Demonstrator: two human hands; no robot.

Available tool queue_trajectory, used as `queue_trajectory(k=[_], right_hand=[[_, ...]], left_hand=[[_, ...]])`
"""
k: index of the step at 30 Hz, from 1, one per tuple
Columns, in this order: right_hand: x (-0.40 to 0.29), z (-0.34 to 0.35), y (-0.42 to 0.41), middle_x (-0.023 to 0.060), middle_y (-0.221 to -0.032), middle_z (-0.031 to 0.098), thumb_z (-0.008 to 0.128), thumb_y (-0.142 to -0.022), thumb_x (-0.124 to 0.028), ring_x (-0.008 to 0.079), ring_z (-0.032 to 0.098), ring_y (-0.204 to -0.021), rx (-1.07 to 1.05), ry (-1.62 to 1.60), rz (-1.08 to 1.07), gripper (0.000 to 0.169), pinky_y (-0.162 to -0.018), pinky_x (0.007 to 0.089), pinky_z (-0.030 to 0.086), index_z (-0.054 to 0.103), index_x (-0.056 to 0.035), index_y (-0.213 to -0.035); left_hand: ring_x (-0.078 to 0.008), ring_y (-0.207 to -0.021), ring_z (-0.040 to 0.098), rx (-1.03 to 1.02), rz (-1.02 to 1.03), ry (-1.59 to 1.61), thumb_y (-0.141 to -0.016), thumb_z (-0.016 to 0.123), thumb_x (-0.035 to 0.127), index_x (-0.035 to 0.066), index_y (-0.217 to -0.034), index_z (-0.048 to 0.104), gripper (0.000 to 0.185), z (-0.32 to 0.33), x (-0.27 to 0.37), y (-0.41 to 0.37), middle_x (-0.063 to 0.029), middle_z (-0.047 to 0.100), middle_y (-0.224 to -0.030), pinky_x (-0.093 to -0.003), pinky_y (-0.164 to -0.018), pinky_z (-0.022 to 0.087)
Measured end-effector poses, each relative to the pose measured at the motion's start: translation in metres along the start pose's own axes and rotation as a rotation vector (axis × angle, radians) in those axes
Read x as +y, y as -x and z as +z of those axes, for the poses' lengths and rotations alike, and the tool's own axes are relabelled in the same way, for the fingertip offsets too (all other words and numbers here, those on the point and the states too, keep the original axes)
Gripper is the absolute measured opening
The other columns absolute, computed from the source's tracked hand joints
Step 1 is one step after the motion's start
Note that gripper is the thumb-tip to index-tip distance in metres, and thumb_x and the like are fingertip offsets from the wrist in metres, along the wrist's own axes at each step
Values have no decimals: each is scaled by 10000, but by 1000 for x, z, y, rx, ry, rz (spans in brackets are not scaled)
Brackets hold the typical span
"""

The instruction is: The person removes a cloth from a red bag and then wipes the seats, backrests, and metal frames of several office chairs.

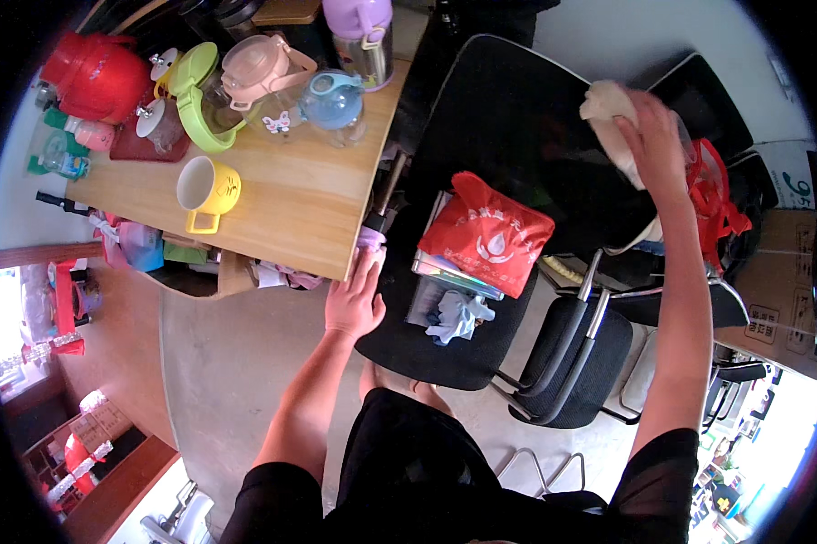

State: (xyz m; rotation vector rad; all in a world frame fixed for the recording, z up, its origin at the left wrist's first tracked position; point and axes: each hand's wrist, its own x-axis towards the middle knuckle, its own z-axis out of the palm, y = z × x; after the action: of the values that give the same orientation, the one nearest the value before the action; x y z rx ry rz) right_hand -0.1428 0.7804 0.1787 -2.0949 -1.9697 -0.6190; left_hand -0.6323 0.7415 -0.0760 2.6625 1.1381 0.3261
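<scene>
My right hand (653, 139) is closed on a cream-coloured cloth or soft item (609, 112), at the upper right by the black chair's backrest (504, 129). What lies under its palm is hidden. My left hand (357, 296) reaches to the wooden table's corner, its fingertips at a light purple item (370, 238) beside the table edge; whether they grip it is unclear. On the chair seat (395, 326) lie a red printed pouch (493, 234), flat books or folders (449, 272) and a crumpled light blue cloth or wrapper (457, 316).
The wooden table (293, 204) holds a yellow mug (208, 194), a red jug (96, 78), a green-lidded bottle (204, 102) and several other bottles. Another black chair (572, 367) stands at the right, near a red bag (714, 197) and cardboard boxes (769, 285).
</scene>
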Motion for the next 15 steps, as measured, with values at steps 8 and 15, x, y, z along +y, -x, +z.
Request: queue_trajectory(k=[8, 15], right_hand=[[-43, 43, -53, 128, -1185, 631, 565, -969, -371, 351, 584, -1113, -153, 0, 20, 402, -951, 442, 477, 611, -79, -1242], [-107, 58, -108, 136, -1170, 639, 547, -975, -377, 371, 602, -1090, -135, -142, -49, 399, -943, 457, 481, 610, -83, -1237]], left_hand=[[-315, -1402, 396, -44, -16, 82, -764, 630, 293, 22, -1326, 553, 629, -2, -8, 6, -135, 316, -1586, -494, -1073, 393], [-325, -1407, 393, -42, -17, 80, -778, 628, 328, 29, -1300, 581, 604, 4, -10, 8, -146, 299, -1592, -514, -1068, 393]])
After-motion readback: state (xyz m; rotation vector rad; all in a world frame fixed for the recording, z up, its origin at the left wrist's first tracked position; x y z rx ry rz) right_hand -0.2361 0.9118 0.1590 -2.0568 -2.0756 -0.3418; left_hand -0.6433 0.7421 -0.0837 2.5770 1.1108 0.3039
